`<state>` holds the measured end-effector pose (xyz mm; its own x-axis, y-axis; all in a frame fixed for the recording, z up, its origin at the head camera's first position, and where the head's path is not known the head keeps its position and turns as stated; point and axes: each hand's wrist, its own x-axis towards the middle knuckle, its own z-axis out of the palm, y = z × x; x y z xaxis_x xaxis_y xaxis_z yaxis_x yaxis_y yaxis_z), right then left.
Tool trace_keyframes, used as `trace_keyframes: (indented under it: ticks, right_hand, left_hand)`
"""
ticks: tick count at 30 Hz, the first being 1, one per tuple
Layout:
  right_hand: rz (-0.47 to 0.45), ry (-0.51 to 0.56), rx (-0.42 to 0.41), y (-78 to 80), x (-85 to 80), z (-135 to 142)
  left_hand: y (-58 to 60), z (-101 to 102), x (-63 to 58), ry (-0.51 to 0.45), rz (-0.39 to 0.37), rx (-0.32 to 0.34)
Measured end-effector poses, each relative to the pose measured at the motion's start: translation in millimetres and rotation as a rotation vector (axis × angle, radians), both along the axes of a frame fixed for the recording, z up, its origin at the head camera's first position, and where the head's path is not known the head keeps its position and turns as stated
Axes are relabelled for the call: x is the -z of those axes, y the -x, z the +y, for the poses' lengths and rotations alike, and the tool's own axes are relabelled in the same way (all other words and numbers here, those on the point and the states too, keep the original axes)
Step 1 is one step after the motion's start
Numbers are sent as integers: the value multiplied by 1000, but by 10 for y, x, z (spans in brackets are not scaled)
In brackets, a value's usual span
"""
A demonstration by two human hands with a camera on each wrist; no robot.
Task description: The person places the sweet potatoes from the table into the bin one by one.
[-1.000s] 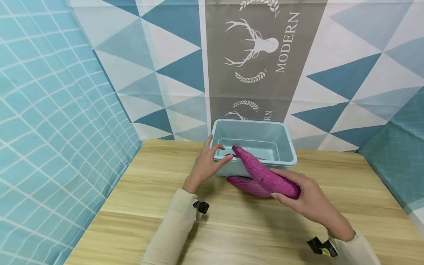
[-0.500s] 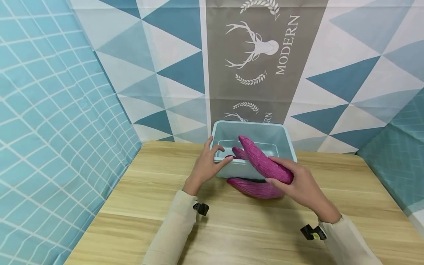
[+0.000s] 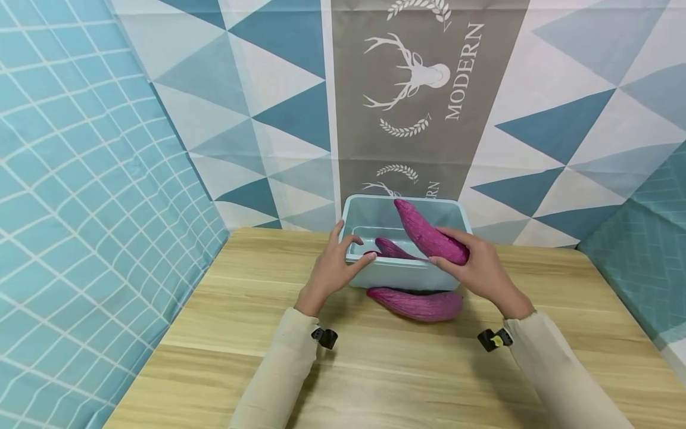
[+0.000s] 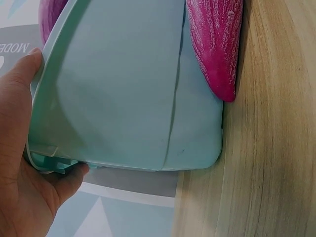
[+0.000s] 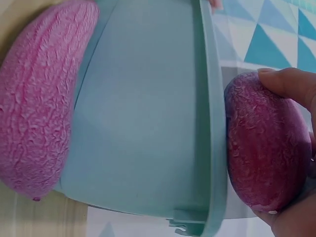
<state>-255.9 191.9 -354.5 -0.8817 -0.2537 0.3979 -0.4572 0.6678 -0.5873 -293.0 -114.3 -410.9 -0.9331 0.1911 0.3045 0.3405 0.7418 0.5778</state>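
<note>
A light blue plastic box [image 3: 407, 275] stands on the table by the wall. My left hand [image 3: 333, 265] grips its near left corner, thumb on the front rim and fingers along the left side. My right hand [image 3: 482, 268] holds a magenta, wrinkled purple sweet potato [image 3: 429, 233] by its thick end, tilted over the box's front rim. Inside the box lies another sweet potato [image 3: 392, 249], partly hidden by the front wall. A small dark purple piece shows beside my left thumb. On the table, against the box's front, rests a further sweet potato [image 3: 418, 305].
The wood-grain table [image 3: 375, 375] ends at a patterned cloth wall [image 3: 289, 119] behind the box. A blue grid cloth [image 3: 96, 208] hangs at the left, and a teal cloth [image 3: 643, 250] borders the right.
My right hand has moved up, forward and slightly left, lifting the sweet potato from above the front one to over the box. My left hand has stayed at the corner.
</note>
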Motion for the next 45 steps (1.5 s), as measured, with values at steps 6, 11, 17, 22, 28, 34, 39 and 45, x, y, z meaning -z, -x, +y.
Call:
trace_keyframes:
  ticks: [6,11,17,22,28,34,39,45]
  right_hand:
    - [-6,5,19,207,25,0]
    - [-36,7,19,312,66,-1]
    - [-59,7,30,387,158,11]
    - [-9,41,7,416,206,-24]
    - [7,58,20,349,222,-3]
    - [23,133,45,142,267,12]
    - [69,191,65,-7,312,-9]
    - [92,219,67,-139,342,-14]
  left_hand:
    - [10,-3,-4,-6,-1,7]
    - [5,-4,11,-3,6,8]
    - [-8,-3,-1,1,2,18]
    - [-38,-41,2,-8,-5,2]
    - [-11,-29,1,-7,12,19]
    - [4,3,-10,-10,17,23]
    - [3,5,-7,-12,12,19]
    - [16,6,1,-15,19,21]
